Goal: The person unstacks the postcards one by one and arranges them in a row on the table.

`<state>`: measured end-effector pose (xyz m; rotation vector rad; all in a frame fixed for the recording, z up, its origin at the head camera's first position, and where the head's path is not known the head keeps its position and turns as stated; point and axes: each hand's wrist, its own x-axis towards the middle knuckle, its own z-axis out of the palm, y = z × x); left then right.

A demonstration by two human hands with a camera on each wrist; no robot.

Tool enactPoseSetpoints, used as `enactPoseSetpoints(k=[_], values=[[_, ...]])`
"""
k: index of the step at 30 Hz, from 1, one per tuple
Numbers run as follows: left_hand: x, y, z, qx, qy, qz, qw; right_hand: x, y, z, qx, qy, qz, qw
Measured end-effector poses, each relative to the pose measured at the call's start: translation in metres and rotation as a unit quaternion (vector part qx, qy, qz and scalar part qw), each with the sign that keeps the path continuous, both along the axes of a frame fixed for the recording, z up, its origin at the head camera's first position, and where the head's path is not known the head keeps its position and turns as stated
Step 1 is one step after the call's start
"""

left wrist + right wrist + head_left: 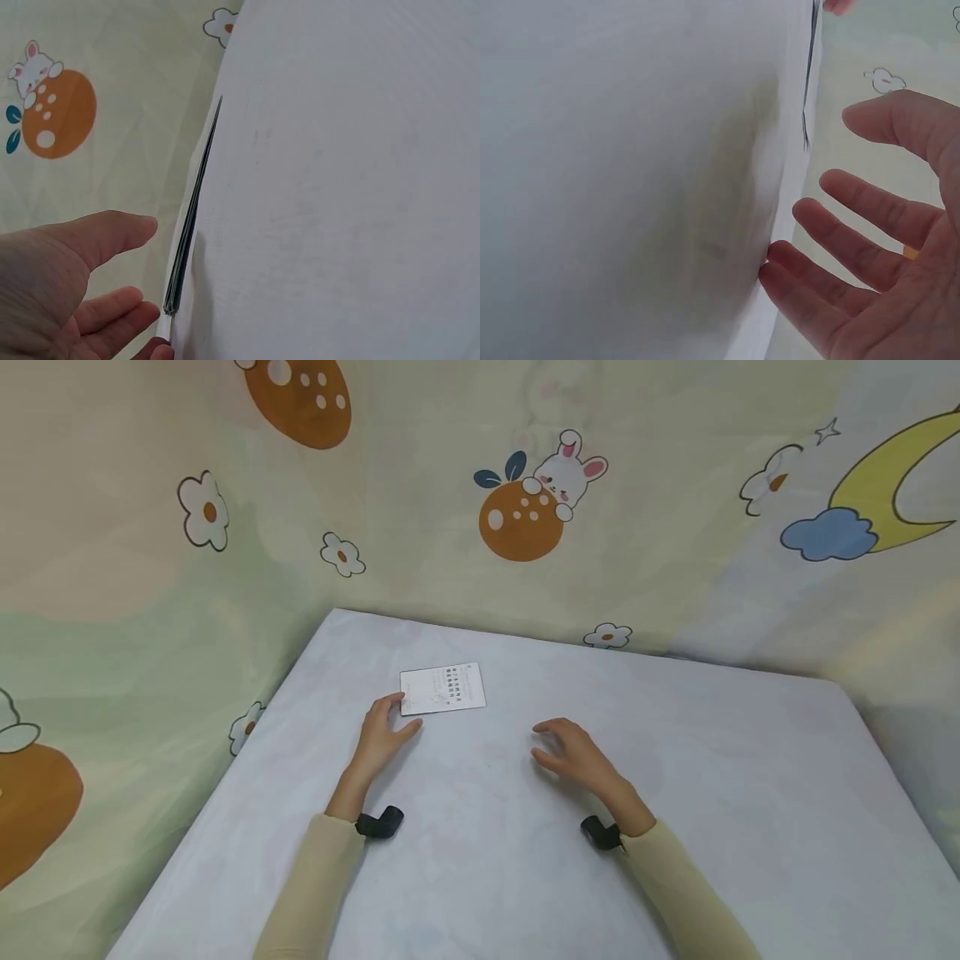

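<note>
A thin white booklet with printed text lies flat toward the back left of the table. Edge-on in the left wrist view, the booklet shows thin dark layers. At its near left corner is my left hand, thumb and fingers spread apart, a fingertip right at the booklet's edge. My right hand holds nothing and rests low over the table, right of the booklet, its fingers loosely bent. In the right wrist view, little-side fingertips of the right hand meet the tabletop.
White cloth covers the table, whose back edge meets a patterned curtain with flowers, a bunny and a moon. More of that curtain hangs along the left side. Each wrist wears a black camera mount.
</note>
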<state>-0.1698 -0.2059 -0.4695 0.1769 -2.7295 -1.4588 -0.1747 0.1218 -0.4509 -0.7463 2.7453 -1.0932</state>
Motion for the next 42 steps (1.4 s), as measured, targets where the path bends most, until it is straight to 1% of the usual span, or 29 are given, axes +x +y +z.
enactPoseSetpoints(k=[4, 7, 11, 14, 18, 22, 25, 28, 31, 35, 40, 42], values=[[-0.001, -0.002, 0.0, -0.003, -0.004, -0.002, 1.0, -0.006, -0.011, -0.001, -0.009, -0.004, 0.005, 1.0], [-0.001, -0.003, -0.001, -0.005, -0.006, -0.003, 1.0, -0.01, -0.02, -0.002, -0.026, -0.017, 0.004, 1.0], [-0.002, -0.004, -0.005, -0.003, -0.004, -0.003, 1.0, -0.015, -0.034, -0.002, -0.043, -0.03, 0.004, 0.999], [-0.004, -0.004, -0.009, 0.001, -0.001, -0.001, 1.0, -0.021, -0.044, -0.003, -0.045, -0.036, 0.002, 0.998], [-0.004, -0.003, -0.014, 0.001, -0.004, 0.009, 1.0, -0.029, -0.059, -0.003, -0.054, -0.057, -0.013, 0.997], [-0.005, -0.001, -0.017, -0.002, -0.013, 0.016, 0.9998, -0.038, -0.07, -0.004, -0.063, -0.088, -0.047, 0.993], [-0.005, -0.001, -0.018, -0.007, -0.014, 0.018, 0.9997, -0.046, -0.078, -0.008, -0.06, -0.103, -0.071, 0.99], [-0.005, 0.0, -0.018, -0.008, -0.017, 0.018, 0.9997, -0.052, -0.084, -0.011, -0.052, -0.114, -0.087, 0.988], [-0.005, -0.001, -0.017, -0.01, -0.02, 0.018, 0.9996, -0.055, -0.089, -0.015, -0.041, -0.128, -0.094, 0.986], [-0.004, -0.001, -0.015, -0.012, -0.019, 0.018, 0.9996, -0.057, -0.095, -0.017, -0.031, -0.136, -0.091, 0.986], [-0.005, -0.002, -0.012, -0.015, -0.006, 0.016, 0.9997, -0.059, -0.099, -0.018, -0.031, -0.133, -0.097, 0.986], [-0.005, -0.003, -0.013, -0.008, 0.003, 0.022, 0.9997, -0.06, -0.101, -0.018, -0.036, -0.141, -0.106, 0.984]])
